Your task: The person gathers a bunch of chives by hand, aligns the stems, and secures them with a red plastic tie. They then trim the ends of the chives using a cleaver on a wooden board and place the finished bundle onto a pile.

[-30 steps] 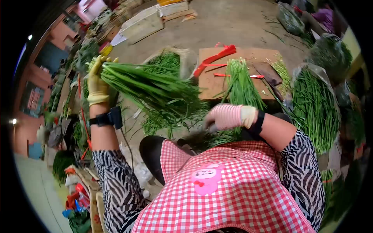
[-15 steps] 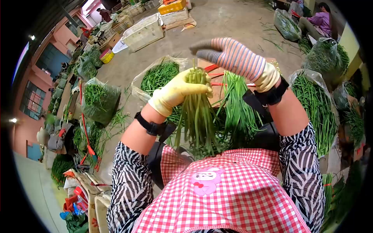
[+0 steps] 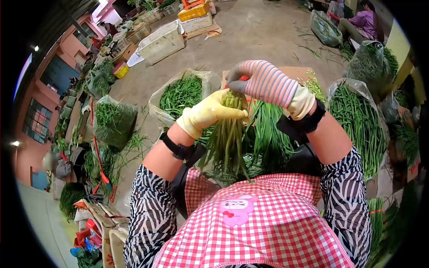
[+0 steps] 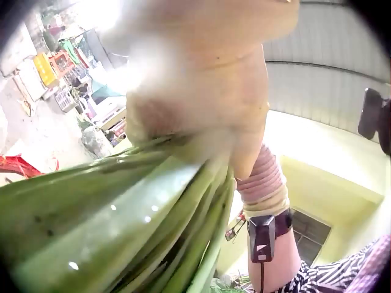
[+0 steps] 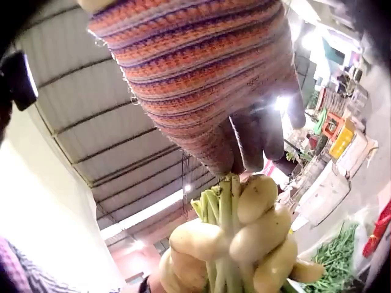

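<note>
My left hand (image 3: 208,114), in a yellowish glove, grips a bunch of garlic chives (image 3: 223,140) near its cut ends. The leaves hang down in front of the checked apron (image 3: 250,214). Just above, my right hand (image 3: 270,85), in a striped glove with grey fingers, reaches over the stem ends. In the right wrist view its fingertips (image 5: 250,162) point down right at the stem ends (image 5: 226,198), which stick up between the left glove's fingers. Long flat leaves (image 4: 128,226) fan out below the left hand in its wrist view. A second bunch (image 3: 270,134) lies beside the held one.
A brown board (image 3: 292,72) lies ahead, with pale trimmings (image 3: 315,87) at its right. Bags of greens stand at the left (image 3: 181,94) and right (image 3: 357,120). White foam boxes (image 3: 161,42) are farther off, and a person (image 3: 364,22) sits at back right.
My left hand brought the bunch from far left to the middle and turned its leaves downward. My right hand rose from the lap, then came down to the stem ends.
</note>
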Tool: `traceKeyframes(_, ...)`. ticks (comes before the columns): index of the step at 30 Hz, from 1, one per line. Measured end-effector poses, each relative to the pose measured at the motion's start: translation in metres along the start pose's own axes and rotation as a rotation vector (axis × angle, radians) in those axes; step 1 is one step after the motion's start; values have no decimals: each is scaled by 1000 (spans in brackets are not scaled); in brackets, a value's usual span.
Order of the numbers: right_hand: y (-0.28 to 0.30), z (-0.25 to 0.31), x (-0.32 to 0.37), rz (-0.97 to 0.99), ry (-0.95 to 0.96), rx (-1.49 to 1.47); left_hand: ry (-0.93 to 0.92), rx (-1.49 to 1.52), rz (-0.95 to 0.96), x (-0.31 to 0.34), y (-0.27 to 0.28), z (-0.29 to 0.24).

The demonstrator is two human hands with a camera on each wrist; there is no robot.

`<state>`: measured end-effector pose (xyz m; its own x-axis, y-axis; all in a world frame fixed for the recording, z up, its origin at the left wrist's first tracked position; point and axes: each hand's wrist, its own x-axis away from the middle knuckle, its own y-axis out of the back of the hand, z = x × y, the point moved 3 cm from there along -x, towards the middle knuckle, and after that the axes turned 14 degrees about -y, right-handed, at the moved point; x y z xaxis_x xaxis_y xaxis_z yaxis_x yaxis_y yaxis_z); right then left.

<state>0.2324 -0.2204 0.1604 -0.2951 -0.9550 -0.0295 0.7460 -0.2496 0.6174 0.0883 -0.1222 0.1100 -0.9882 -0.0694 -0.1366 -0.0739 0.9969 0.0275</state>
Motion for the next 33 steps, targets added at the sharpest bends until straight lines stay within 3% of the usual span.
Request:
traceKeyframes(2, -3, 3, 0, -131, 261, 215, 17, -33, 31, -2, -3, -1)
traceKeyframes(6, 0, -12, 0, -63, 157, 279, 28, -21, 39, -7, -9, 6)
traceKeyframes(8, 5, -23, 1, -40, 218, 144, 34, -40, 74, -13, -6, 7)
traceKeyframes(11, 8, -53, 5, -50, 172, -289, -148, -51, -96, -19, -5, -9)
traceKeyframes(12, 8, -66, 5, -77, 200, -375, -116, -36, -152, -23, -6, -20)
traceKeyframes(13, -4, -79, 6, 134, 156, -538, -156, 15, -218, -30, -5, -24)
traceKeyframes(14, -12, -57, 21, 179, 135, -530, -199, 65, -287, -37, -4, -25)
traceKeyframes(16, -41, -47, 42, 64, 160, -613, -340, 19, -395, -55, -2, -31)
traceKeyframes(18, -39, -61, 39, -101, 71, -588, -367, 47, -493, -88, -16, -32)
traceKeyframes(20, -26, -67, 29, -236, 93, -505, -272, 168, -541, -118, -33, -28)
traceKeyframes(21, -17, -71, 29, -265, -25, -399, -283, 202, -505, -141, -29, -16)
traceKeyframes(24, 8, -98, 35, -244, -134, -561, -324, 256, -267, -169, -34, -22)
traceKeyframes(25, 14, -93, 41, -221, -216, -845, -340, 267, -367, -161, -44, -38)
traceKeyframes(27, 32, -114, 43, -165, -354, -955, -484, -327, -282, -162, -20, -19)
traceKeyframes(29, 42, -114, 35, -251, -479, -907, -577, -1040, -269, -160, 22, 58)
traceKeyframes(31, 46, -160, 15, -163, -599, -762, -325, -456, -353, -154, 41, 111)
traceKeyframes(32, 40, -172, 5, -162, -666, -720, -96, -18, -342, -134, 29, 129)
traceKeyframes(33, 34, -185, -11, -182, -743, -506, 32, 175, -420, -123, 21, 154)
